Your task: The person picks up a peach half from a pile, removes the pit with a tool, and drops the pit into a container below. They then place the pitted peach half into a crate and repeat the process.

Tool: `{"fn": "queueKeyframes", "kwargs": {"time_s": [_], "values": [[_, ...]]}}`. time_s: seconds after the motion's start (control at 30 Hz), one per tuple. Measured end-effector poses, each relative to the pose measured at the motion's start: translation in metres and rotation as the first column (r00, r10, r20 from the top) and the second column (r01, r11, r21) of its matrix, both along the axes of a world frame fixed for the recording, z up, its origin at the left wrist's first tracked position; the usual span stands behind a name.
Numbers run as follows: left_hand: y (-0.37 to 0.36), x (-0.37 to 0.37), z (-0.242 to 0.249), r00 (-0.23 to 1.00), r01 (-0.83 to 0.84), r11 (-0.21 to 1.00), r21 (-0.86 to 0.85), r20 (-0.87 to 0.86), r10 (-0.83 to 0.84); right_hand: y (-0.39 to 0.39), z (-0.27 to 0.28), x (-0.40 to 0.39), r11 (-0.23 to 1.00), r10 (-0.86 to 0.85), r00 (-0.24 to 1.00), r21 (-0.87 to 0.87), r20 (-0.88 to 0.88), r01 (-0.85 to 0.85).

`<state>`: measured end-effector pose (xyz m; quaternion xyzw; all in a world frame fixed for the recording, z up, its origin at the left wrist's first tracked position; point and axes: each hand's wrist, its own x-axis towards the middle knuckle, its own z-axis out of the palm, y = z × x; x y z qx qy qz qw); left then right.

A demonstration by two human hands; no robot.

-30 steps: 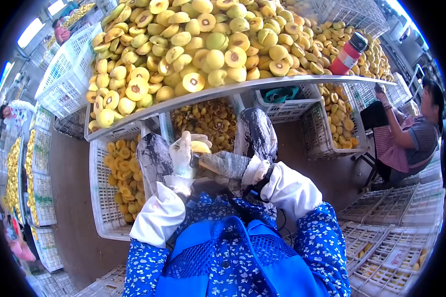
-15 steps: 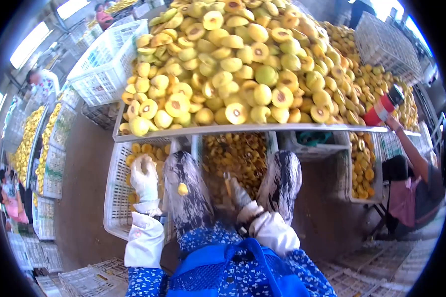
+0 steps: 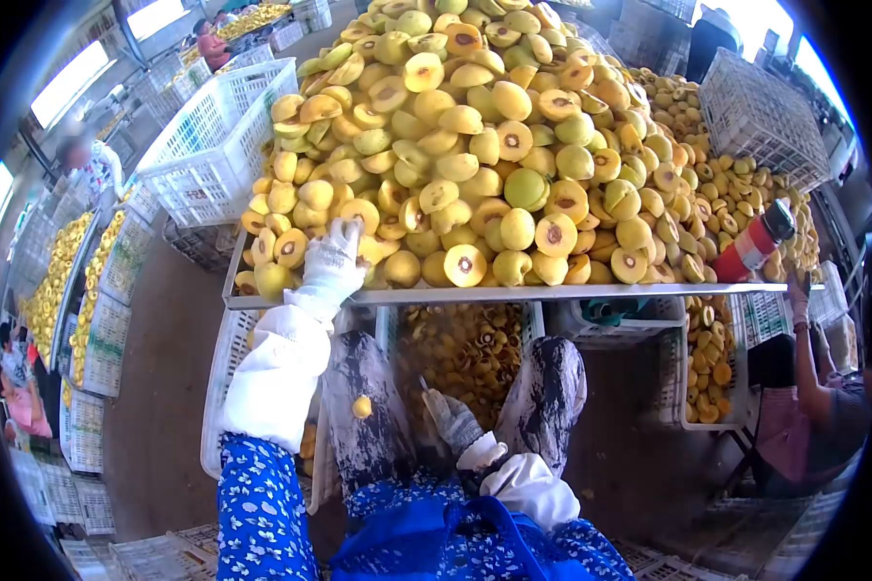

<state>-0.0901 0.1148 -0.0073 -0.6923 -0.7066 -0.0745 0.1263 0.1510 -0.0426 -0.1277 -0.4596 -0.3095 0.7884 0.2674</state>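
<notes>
My left hand [image 3: 334, 259], in a white glove, rests on the near left of a large heap of halved yellow peaches [image 3: 460, 174]. Its fingers are stretched out and touch the peach halves there; no held piece can be made out. Low between my knees, my gloved right hand [image 3: 452, 422] is closed on a small tool with a thin metal tip [image 3: 423, 383]; its handle is mostly hidden. Beneath that hand a crate [image 3: 533, 324] holds brownish-yellow peach pieces. A small yellow piece [image 3: 361, 407] lies on my left trouser leg.
The metal table edge [image 3: 552, 293] runs across in front of me. Left of my legs stands a white crate [image 3: 225, 392], partly hidden by my arm. A red bottle [image 3: 754, 240] lies by the heap, near a co-worker's arm [image 3: 806, 353]. An open crate [image 3: 218, 140] stands at upper left.
My left hand has moved up from above the left crate onto the peach heap. My right hand stays low with the tool. The co-worker's hand has come away from the red bottle.
</notes>
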Motion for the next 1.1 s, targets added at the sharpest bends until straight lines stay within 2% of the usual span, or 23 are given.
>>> {"fn": "queueKeyframes", "kwargs": {"time_s": [0.07, 0.1, 0.17, 0.2, 0.23, 0.27, 0.3, 0.37, 0.4, 0.43, 0.47, 0.5, 0.57, 0.6, 0.63, 0.67, 0.73, 0.77, 0.83, 0.87, 0.97, 1.07, 1.1], "values": [[-0.014, 0.007, 0.006, 0.987, -0.04, 0.999, 0.025, 0.16, 0.036, 0.003, 0.036, 0.009, 0.991, 0.114, 0.992, 0.06, 0.049, -0.116], [-0.02, 0.011, 0.007, 0.97, -0.059, 0.998, 0.035, 0.237, 0.049, -0.001, 0.035, 0.009, 0.986, 0.069, 0.997, 0.148, 0.02, -0.071], [-0.037, 0.015, -0.007, 0.801, -0.09, 0.983, 0.159, 0.598, -0.023, -0.007, 0.031, 0.003, 0.948, -0.024, 0.998, 0.314, -0.057, 0.041], [-0.047, 0.018, -0.015, 0.7, -0.114, 0.973, 0.201, 0.711, -0.065, -0.005, 0.046, 0.007, 0.903, -0.017, 0.998, 0.43, 0.066, -0.013], [-0.059, 0.021, -0.021, 0.584, -0.142, 0.961, 0.239, 0.804, -0.114, -0.003, 0.051, 0.007, 0.755, -0.081, 0.984, 0.654, 0.159, -0.043], [-0.08, 0.046, -0.009, -0.054, -0.124, 0.963, 0.238, 0.968, -0.246, -0.001, 0.055, 0.008, 0.557, -0.167, 0.958, 0.824, 0.235, -0.105], [-0.088, 0.049, -0.021, -0.022, -0.112, 0.953, 0.28, 0.958, -0.284, -0.001, 0.058, 0.01, 0.326, -0.265, 0.92, 0.924, 0.29, -0.197], [-0.126, 0.07, -0.021, -0.398, -0.096, 0.991, 0.097, 0.909, -0.127, -0.004, 0.071, 0.011, 0.413, -0.216, 0.905, 0.874, 0.365, -0.254], [-0.135, 0.07, -0.029, 0.152, -0.079, 0.96, 0.27, 0.955, -0.256, -0.004, 0.081, 0.011, 0.439, -0.205, 0.876, 0.841, 0.436, -0.316], [-0.142, 0.079, -0.034, 0.005, -0.105, 0.964, 0.246, 0.969, -0.246, -0.005, 0.086, 0.011, 0.464, -0.193, 0.842, 0.803, 0.504, -0.375], [-0.15, 0.094, -0.023, -0.146, -0.136, 0.966, 0.221, 0.96, -0.24, -0.005, 0.081, 0.01, 0.331, -0.287, 0.75, 0.796, 0.596, -0.507], [-0.158, 0.109, -0.012, -0.29, -0.172, 0.966, 0.194, 0.927, -0.238, -0.005, 0.084, 0.01, 0.397, -0.267, 0.743, 0.772, 0.614, -0.496], [-0.165, 0.113, -0.019, -0.269, -0.132, 0.981, 0.141, 0.947, -0.173, -0.006, 0.09, 0.008, 0.521, -0.227, 0.733, 0.716, 0.641, -0.464], [-0.165, 0.113, -0.033, -0.253, -0.137, 0.981, 0.134, 0.953, -0.166, -0.007, 0.086, 0.009, 0.404, -0.262, 0.71, 0.742, 0.654, -0.535], [-0.165, 0.114, -0.048, -0.236, -0.143, 0.982, 0.127, 0.959, -0.158, -0.008, 0.085, 0.009, 0.41, -0.259, 0.683, 0.718, 0.683, -0.563], [-0.154, 0.101, -0.111, -0.097, -0.176, 0.975, 0.137, 0.983, -0.156, -0.01, 0.085, 0.008, 0.418, -0.254, 0.656, 0.692, 0.711, -0.589], [-0.152, 0.103, -0.136, -0.168, -0.248, 0.957, 0.148, 0.967, -0.194, -0.014, 0.073, 0.008, 0.361, -0.274, 0.622, 0.677, 0.734, -0.641], [-0.151, 0.108, -0.134, -0.201, -0.285, 0.946, 0.154, 0.956, -0.216, -0.016, 0.073, 0.009, 0.402, -0.23, 0.6, 0.636, 0.766, -0.658], [-0.153, 0.109, -0.126, -0.57, -0.27, 0.962, 0.053, 0.796, -0.204, -0.02, 0.073, 0.009, 0.476, -0.136, 0.556, 0.546, 0.82, -0.69], [-0.154, 0.11, -0.113, -0.722, -0.259, 0.966, -0.024, 0.669, -0.177, -0.021, 0.072, 0.01, 0.446, -0.159, 0.588, 0.589, 0.793, -0.674], [-0.161, 0.139, -0.058, -0.588, -0.416, 0.909, -0.024, 0.77, -0.249, -0.026, 0.065, 0.013, 0.352, -0.215, 0.681, 0.706, 0.7, -0.615], [-0.156, 0.143, -0.062, -0.563, -0.436, 0.9, 0.008, 0.778, -0.279, -0.024, 0.056, 0.01, 0.675, -0.106, 0.877, 0.681, 0.469, -0.282], [-0.155, 0.145, -0.065, -0.553, -0.451, 0.892, 0.025, 0.777, -0.301, -0.024, 0.057, 0.01, 0.677, -0.097, 0.918, 0.701, 0.385, -0.222]]}}
